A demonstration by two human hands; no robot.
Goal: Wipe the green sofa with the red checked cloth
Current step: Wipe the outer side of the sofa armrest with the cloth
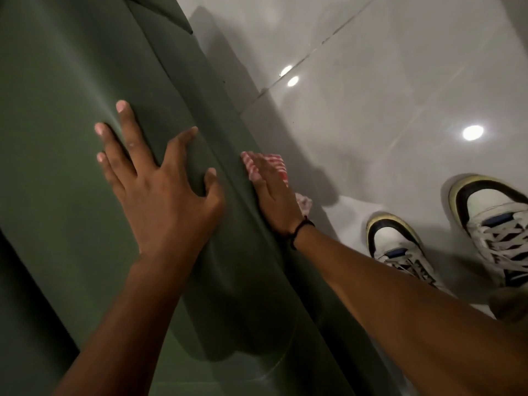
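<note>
The green sofa (65, 90) fills the left half of the head view, seen from above along its padded arm. My left hand (160, 192) lies flat on top of that arm with the fingers spread, holding nothing. My right hand (274, 195) presses the red checked cloth (278, 165) against the sofa's outer side, low down near the floor. Most of the cloth is hidden under the palm; a striped part shows beyond the fingers and a pale corner sticks out by the wrist. A dark cord circles the right wrist.
Glossy pale floor tiles (385, 81) with bright ceiling-light reflections lie to the right of the sofa. My two white and black sneakers (400, 247) stand on the tiles close to the sofa's side.
</note>
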